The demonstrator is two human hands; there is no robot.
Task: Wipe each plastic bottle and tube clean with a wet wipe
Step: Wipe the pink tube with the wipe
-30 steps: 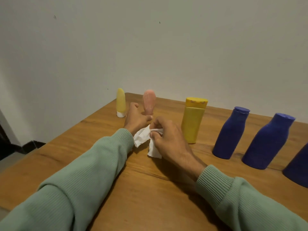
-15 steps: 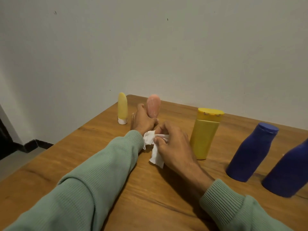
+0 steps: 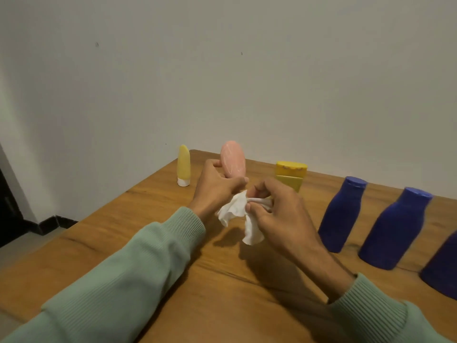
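Pink is what I am holding: the pink tube [image 3: 233,158] is standing nearly upright in my left hand [image 3: 215,186], my fingers curling round its lower end, raised above the far part of the wooden table [image 3: 123,231]; my right hand [image 3: 277,209] is pinching the crumpled white wipe [image 3: 235,209] between thumb and fingertips just below and beside the tube's base, its loose end hanging over the wood and throwing a shadow; whether the wipe is touching the tube I cannot tell. Just left of my left hand a yellow tube [image 3: 183,164] is standing on its white cap; behind my right hand a yellow bottle [image 3: 290,174] is partly showing; further right, blue bottles [image 3: 342,214] are lining up, the last cut off by the frame's edge. Green sleeves [image 3: 138,263] are covering both my arms.
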